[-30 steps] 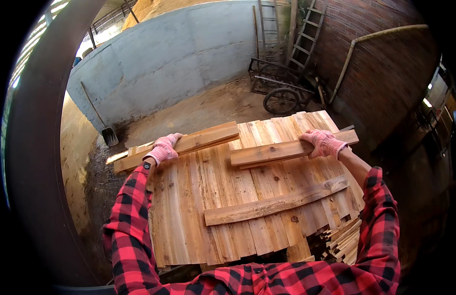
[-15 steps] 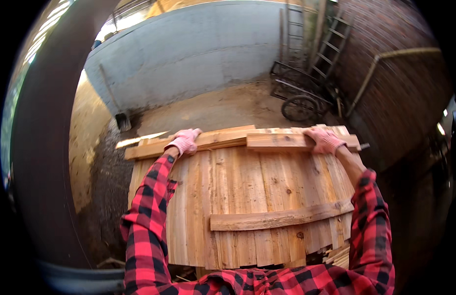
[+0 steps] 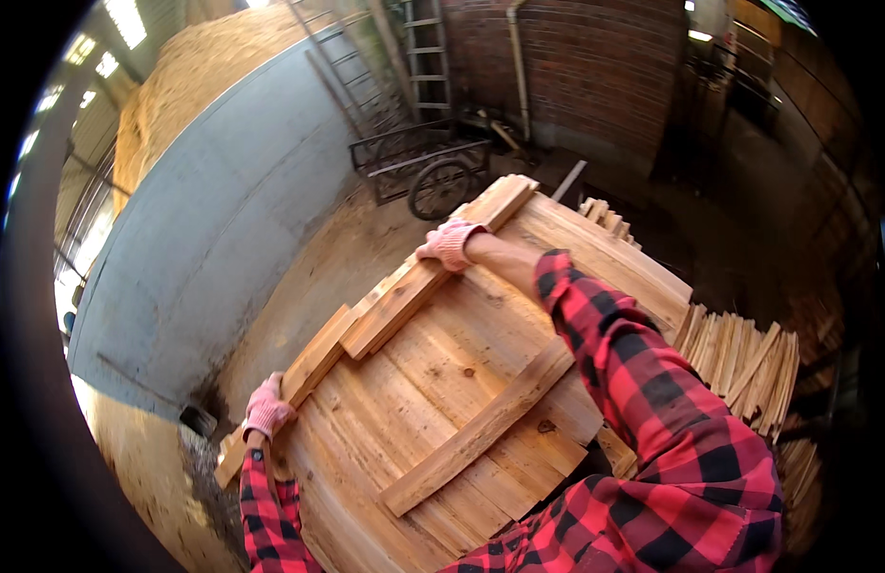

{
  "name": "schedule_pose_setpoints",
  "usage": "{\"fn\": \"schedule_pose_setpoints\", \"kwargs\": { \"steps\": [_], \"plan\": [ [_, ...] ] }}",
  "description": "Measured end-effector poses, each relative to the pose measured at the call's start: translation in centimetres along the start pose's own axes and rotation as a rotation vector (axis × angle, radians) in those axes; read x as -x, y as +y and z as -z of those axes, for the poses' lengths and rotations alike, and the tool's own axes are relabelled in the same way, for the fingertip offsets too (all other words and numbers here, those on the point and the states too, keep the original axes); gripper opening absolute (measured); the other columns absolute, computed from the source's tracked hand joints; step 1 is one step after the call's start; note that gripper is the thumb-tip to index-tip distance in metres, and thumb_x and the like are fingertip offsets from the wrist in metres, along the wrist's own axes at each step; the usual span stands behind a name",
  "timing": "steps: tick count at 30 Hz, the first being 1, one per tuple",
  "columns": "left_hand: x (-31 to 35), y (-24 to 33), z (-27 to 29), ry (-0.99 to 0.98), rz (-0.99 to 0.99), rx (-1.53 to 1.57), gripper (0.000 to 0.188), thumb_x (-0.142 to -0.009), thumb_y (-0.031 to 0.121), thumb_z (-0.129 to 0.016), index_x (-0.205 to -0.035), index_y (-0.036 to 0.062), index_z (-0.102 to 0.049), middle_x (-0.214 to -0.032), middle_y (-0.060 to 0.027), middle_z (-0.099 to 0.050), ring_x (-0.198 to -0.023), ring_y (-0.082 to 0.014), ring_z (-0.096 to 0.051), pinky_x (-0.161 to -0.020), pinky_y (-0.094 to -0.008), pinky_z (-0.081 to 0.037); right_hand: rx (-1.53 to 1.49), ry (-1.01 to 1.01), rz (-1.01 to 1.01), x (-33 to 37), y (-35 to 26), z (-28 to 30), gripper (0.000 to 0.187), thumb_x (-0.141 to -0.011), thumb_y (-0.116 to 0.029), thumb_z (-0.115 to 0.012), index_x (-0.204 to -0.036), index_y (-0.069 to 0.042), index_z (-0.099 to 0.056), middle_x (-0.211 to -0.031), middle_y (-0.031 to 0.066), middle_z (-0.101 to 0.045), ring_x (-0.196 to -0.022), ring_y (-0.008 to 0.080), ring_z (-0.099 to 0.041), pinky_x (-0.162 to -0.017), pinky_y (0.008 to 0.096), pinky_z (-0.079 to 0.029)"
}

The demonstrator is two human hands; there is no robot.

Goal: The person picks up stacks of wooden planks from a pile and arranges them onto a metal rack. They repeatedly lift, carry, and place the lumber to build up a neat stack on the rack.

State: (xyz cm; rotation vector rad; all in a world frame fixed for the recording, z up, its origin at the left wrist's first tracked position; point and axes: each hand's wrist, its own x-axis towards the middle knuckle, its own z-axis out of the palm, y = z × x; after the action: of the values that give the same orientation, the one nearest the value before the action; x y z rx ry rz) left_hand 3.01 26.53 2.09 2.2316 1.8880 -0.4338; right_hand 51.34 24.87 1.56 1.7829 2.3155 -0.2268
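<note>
A broad surface of side-by-side wooden planks (image 3: 404, 411) lies before me. Along its far edge run two wooden battens, end overlapping end. My left hand (image 3: 268, 408), in a pink knit glove, is closed over the left batten (image 3: 318, 355). Farther up to the right, my right hand (image 3: 449, 244), gloved alike, is closed around the right batten (image 3: 394, 310), fingers over its far side. Those fingertips are partly hidden. A third batten (image 3: 480, 427), rough-edged, rests across the planks nearer my body, touched by neither hand.
Bundles of thin wooden sticks (image 3: 738, 368) are stacked at the right. Beyond the planks stand a wheeled metal cart (image 3: 437, 186), ladders (image 3: 426, 53) and a brick wall (image 3: 586, 76). A grey wall (image 3: 213, 210) with a shovel (image 3: 198, 419) near its foot borders the left.
My view has swung to the right, so the planks now appear slanted and more stick bundles show. Both hands stay on the far-edge battens, and the near batten still lies across the planks.
</note>
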Motion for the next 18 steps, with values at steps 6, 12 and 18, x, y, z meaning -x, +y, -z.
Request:
{"fn": "schedule_pose_setpoints", "kwargs": {
  "steps": [6, 12, 18],
  "plan": [
    [-0.7, 1.4, -0.3, 0.02, 0.017, 0.018, 0.093, -0.055, 0.014, -0.088, -0.139, 0.0148, -0.048, -0.124, -0.0184, -0.065, -0.12, -0.0342, -0.06, -0.1, -0.0388, -0.049, 0.05, -0.001, -0.075, -0.6, 1.6, -1.1, 0.071, -0.071, -0.008, -0.079, -0.135, -0.027, -0.055, -0.127, 0.0107, -0.064, -0.12, 0.0332, -0.061, -0.095, 0.0527, -0.049],
    [-0.8, 0.9, -0.8, 0.024, 0.0, 0.046, 0.088, -0.055, 0.014, -0.084, -0.135, 0.0131, -0.05, -0.127, -0.0185, -0.06, -0.12, -0.0363, -0.057, -0.101, -0.0391, -0.049, 0.003, 0.043, -0.022, 1.0, 4.0, -0.5, 0.065, -0.077, -0.011, -0.073, -0.137, -0.029, -0.054, -0.135, 0.0136, -0.056, -0.125, 0.0355, -0.056, -0.099, 0.0535, -0.045],
    [-0.8, 2.0, -2.8, 0.217, 0.11, -0.134, 0.09, -0.061, 0.012, -0.074, -0.145, 0.0214, -0.041, -0.144, -0.0182, -0.045, -0.133, -0.0391, -0.044, -0.106, -0.0445, -0.043, 0.044, 0.106, 0.017, 1.3, 4.1, -0.9, 0.067, -0.076, -0.005, -0.065, -0.139, -0.021, -0.049, -0.128, 0.0161, -0.056, -0.122, 0.0368, -0.055, -0.1, 0.0473, -0.045]
  ]
}}
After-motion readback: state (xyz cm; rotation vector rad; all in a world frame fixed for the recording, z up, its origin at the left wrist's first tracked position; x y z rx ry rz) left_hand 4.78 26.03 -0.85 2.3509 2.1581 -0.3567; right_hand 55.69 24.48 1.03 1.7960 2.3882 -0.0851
